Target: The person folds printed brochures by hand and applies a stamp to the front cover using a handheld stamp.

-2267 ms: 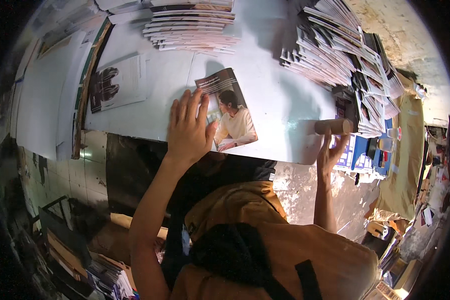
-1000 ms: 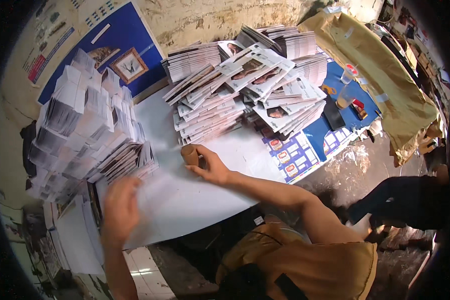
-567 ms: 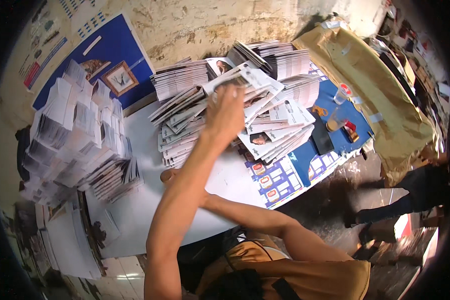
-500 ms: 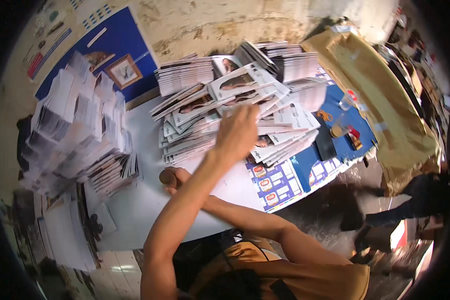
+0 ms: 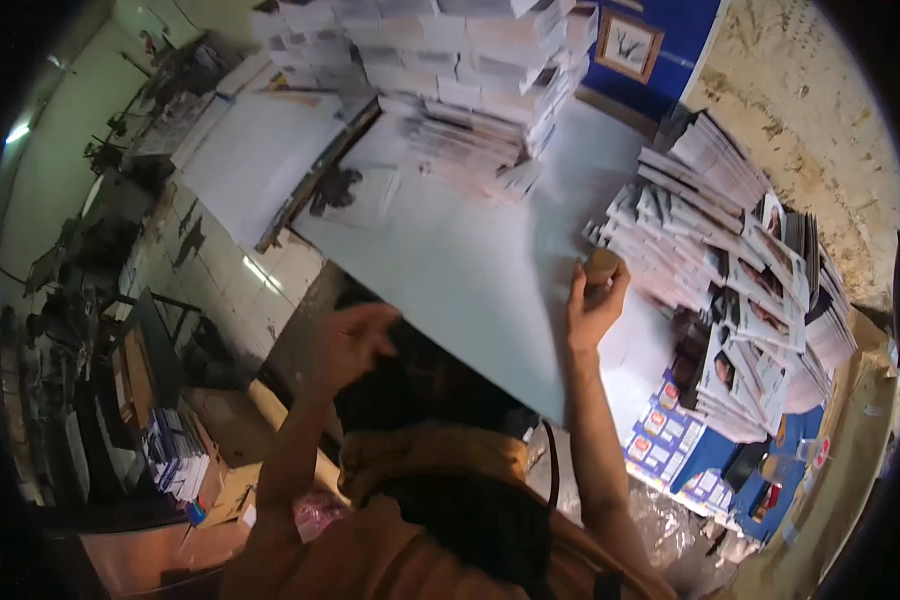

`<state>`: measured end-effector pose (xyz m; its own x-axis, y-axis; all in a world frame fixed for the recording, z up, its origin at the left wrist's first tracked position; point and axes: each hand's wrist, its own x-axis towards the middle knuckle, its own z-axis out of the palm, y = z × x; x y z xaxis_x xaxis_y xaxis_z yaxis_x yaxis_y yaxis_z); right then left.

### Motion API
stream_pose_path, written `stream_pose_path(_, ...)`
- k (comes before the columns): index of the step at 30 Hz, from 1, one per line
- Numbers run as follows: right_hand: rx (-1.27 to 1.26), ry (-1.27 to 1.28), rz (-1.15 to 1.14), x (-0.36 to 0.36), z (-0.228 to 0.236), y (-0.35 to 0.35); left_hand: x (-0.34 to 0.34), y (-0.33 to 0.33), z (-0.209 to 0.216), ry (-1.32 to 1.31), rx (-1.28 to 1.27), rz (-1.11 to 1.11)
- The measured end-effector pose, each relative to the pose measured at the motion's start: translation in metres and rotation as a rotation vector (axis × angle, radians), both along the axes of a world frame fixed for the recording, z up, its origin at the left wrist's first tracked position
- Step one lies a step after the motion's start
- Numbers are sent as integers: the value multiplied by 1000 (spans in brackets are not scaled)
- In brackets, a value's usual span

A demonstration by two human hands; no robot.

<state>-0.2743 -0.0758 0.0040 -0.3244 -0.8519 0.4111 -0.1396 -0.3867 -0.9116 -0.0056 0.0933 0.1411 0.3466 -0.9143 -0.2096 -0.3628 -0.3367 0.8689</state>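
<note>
My right hand (image 5: 594,318) is closed round a small brown rounded block (image 5: 600,266), held at the edge of a heap of printed booklets (image 5: 660,240). The booklets lie overlapping, with photo covers showing on the near right ones. My left hand (image 5: 355,345) is off the near left edge of the white tabletop (image 5: 470,270). Motion blurs its fingers, and I see no object in it.
A tall pile of folded printed sheets (image 5: 430,60) stands at the back, with a lower row of booklets (image 5: 460,150) before it. White sheets (image 5: 260,150) lie further left. Cartons (image 5: 230,440) are low on the left. A phone, cup and blue sheet (image 5: 700,455) lie at right.
My view has swung left. My left hand has left the booklets and moved left past the table edge. My arms, crossed before, are now apart; the brown block stays in my right hand.
</note>
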Motion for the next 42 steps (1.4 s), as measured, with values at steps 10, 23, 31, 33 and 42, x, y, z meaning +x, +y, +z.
stream_pose_path(10, 87, 220, -105, -20, -19, -13, 115, 156, -175, 37, 47, 225)
stream_pose_path(23, 219, 434, -132, -32, -2, 168, 165, 5, -102, -108, -623, 44)
stream_pose_path(31, 321, 466, -380, -31, -21, 163, 196, -149, -114, -662, -781, -195)
stream_pose_path(33, 380, 578, -449, -25, -24, 157, 238, -188, -107, -713, -648, -410)
stream_pose_path(42, 248, 1, -252, -51, 19, 215, 285, -261, -117, -1008, -297, -760)
